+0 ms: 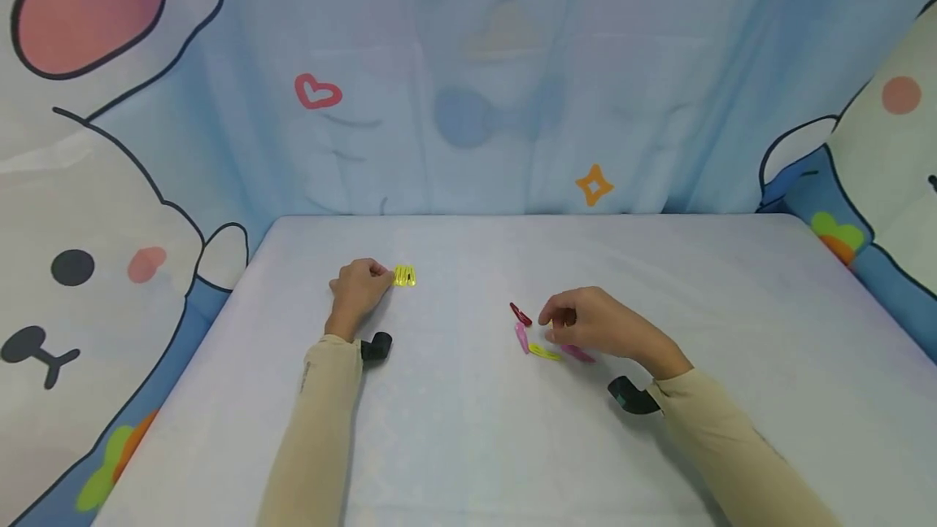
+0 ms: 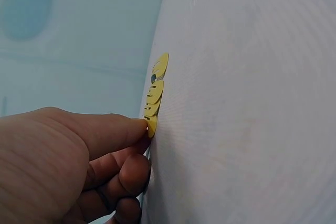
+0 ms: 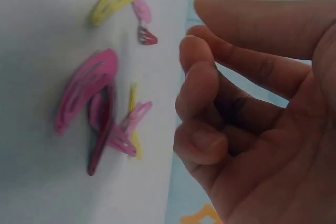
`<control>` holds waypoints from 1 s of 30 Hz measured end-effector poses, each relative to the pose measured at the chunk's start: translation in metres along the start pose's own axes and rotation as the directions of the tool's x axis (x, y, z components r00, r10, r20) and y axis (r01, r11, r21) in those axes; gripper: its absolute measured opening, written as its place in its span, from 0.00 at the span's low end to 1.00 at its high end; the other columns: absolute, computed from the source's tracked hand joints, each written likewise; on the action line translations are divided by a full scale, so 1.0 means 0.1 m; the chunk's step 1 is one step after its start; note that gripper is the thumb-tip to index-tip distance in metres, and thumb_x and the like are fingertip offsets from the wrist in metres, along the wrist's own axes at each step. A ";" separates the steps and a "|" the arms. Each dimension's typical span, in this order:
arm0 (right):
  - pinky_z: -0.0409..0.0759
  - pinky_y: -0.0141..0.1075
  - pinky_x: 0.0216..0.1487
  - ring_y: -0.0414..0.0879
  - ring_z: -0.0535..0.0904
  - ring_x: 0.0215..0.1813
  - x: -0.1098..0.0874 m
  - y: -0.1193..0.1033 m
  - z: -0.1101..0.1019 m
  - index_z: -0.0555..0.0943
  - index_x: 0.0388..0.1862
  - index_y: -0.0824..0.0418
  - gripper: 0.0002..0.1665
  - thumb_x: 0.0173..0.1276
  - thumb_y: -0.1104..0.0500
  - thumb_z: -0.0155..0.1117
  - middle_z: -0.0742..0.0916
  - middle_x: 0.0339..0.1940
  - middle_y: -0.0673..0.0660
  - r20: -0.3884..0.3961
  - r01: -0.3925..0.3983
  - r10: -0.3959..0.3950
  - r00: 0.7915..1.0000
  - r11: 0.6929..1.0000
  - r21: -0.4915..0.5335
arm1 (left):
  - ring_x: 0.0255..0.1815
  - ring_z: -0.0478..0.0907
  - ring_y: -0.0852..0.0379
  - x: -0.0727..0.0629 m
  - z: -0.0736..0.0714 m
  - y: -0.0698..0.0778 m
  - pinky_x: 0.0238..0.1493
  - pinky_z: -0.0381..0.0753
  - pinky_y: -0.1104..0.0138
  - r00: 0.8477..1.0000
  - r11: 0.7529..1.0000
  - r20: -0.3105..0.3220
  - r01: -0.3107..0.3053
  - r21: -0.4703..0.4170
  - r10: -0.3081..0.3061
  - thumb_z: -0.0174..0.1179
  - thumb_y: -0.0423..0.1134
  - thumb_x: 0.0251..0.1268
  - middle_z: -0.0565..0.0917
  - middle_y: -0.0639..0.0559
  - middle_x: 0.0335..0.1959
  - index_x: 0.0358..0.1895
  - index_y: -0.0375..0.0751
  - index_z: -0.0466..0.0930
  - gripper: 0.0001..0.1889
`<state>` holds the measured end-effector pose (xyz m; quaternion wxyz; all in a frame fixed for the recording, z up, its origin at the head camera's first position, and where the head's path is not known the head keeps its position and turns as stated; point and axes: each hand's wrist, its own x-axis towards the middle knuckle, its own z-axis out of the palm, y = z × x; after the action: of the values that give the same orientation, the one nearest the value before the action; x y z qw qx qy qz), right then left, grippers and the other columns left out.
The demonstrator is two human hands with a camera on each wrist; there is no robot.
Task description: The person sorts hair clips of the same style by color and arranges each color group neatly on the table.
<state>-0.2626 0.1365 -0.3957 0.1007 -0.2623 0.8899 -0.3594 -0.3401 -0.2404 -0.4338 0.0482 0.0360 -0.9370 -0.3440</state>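
Several clips (image 1: 544, 352) lie near the right hand (image 1: 603, 322) — well inside table edges (image 1: 512, 219).

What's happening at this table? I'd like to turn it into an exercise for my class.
A person is handling small hair clips on a white table. The left hand pinches the near end of a short row of yellow clips. The right hand hovers over a loose scatter of pink clips, dark red clips and more yellow ones; nothing shows between its thumb and fingers. The scattered clips are not in the row.
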 end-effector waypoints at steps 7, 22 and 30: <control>0.78 0.37 0.37 0.44 0.75 0.35 0.07 0.09 0.13 0.87 0.40 0.61 0.09 0.65 0.72 0.72 0.81 0.31 0.47 0.088 0.083 -0.075 0.993 0.992 -0.095 | 0.50 0.78 0.39 -0.01 -0.01 0.01 0.63 0.61 0.40 1.000 1.000 0.003 -0.011 -0.007 0.012 0.62 0.40 0.75 0.88 0.40 0.43 0.42 0.33 0.86 0.12; 0.76 0.47 0.57 0.37 0.70 0.30 0.06 0.03 0.24 0.83 0.29 0.55 0.17 0.63 0.77 0.68 0.74 0.23 0.42 0.071 0.189 -0.180 0.981 0.971 -0.148 | 0.50 0.78 0.39 -0.01 0.00 0.02 0.64 0.62 0.41 1.000 1.000 0.006 0.003 0.006 -0.003 0.62 0.40 0.76 0.88 0.39 0.44 0.42 0.33 0.86 0.11; 0.78 0.35 0.40 0.36 0.76 0.33 0.04 -0.02 0.20 0.87 0.31 0.54 0.15 0.67 0.74 0.72 0.84 0.27 0.42 0.115 0.219 -0.203 0.972 0.963 -0.159 | 0.49 0.79 0.39 -0.01 -0.01 0.02 0.63 0.63 0.41 1.000 1.000 0.000 -0.006 0.011 0.006 0.62 0.40 0.75 0.88 0.40 0.43 0.42 0.34 0.87 0.11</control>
<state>-0.2580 0.1216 -0.4084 0.0824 -0.3806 0.8784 -0.2772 -0.3388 -0.2395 -0.4324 0.0491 0.0335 -0.9390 -0.3388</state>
